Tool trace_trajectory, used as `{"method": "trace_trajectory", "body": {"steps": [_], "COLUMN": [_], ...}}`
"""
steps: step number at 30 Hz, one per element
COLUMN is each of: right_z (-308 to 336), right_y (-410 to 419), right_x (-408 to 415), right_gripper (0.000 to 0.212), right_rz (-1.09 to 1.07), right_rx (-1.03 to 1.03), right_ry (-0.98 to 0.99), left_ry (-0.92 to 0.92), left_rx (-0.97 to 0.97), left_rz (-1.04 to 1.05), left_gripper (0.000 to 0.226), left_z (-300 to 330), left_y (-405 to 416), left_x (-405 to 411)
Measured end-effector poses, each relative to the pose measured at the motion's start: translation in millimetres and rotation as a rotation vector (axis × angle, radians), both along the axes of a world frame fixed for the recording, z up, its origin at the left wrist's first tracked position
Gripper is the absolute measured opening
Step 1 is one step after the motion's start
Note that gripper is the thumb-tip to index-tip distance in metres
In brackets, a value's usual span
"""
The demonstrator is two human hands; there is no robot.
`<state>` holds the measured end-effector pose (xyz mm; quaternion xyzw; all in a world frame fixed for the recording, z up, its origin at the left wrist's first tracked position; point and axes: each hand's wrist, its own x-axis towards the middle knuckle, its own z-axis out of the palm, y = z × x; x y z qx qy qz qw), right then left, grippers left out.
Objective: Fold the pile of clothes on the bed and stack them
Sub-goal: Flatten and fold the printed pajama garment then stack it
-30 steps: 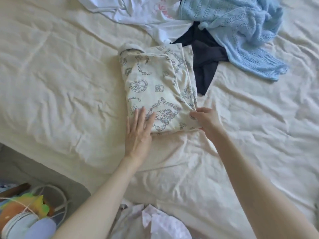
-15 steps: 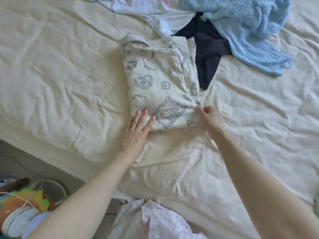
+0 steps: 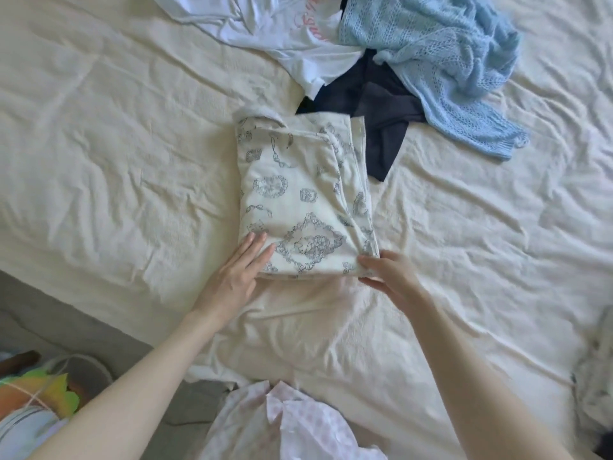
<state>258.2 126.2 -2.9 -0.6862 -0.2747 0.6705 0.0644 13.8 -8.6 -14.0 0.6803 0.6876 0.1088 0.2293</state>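
A folded cream garment with grey printed drawings (image 3: 298, 197) lies in the middle of the bed. My left hand (image 3: 237, 272) rests flat on its near left corner, fingers straight. My right hand (image 3: 388, 275) pinches the near right corner between thumb and fingers. Beyond it lies the unfolded pile: a white T-shirt with pink lettering (image 3: 278, 31), a dark navy garment (image 3: 374, 117) and a light blue knitted top (image 3: 444, 68).
The cream bed sheet (image 3: 116, 144) is wrinkled all around. A pale pink patterned cloth (image 3: 298, 423) lies at the near edge. More fabric (image 3: 597, 376) shows at the right border. Beside the bed at lower left sit colourful things (image 3: 36, 403) on a grey floor.
My right hand has shifted from beside the garment's right edge to its near right corner and now pinches it. My left hand has slid slightly left along the near edge.
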Motion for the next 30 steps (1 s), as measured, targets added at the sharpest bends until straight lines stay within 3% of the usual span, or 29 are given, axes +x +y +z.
{"method": "trace_trajectory", "body": {"steps": [5,13,18,22,27,30], "right_z": [17,60,77,71,41,16], "right_y": [-52,-94,-54,2,53,55], "right_x": [28,60,32,-6,-47,-61], "right_gripper": [0.005,0.024,0.019,0.009,0.027,0.042], "right_rz": [-0.004,-0.088,-0.177,-0.151,-0.027,0.178], "right_rx": [-0.064,-0.043,0.103,0.160,0.217,0.335], "right_ry": [-0.074,-0.194,-0.115,-0.116,-0.189,-0.295], "left_ry": [-0.130,-0.463,-0.711,-0.804,-0.862,-0.912], "left_rx": [-0.095,-0.479,-0.369,-0.223,-0.291,-0.303], "left_rz": [-0.008,0.150,0.435,0.664,0.897,0.880], "left_gripper": [0.069,0.053,0.042,0.023,0.032,0.029], "left_z": [20,51,71,55,13,-1], "left_y": [-49,-71,-17,35,75,67], "left_x": [18,8,-20,-30,-27,-17]}}
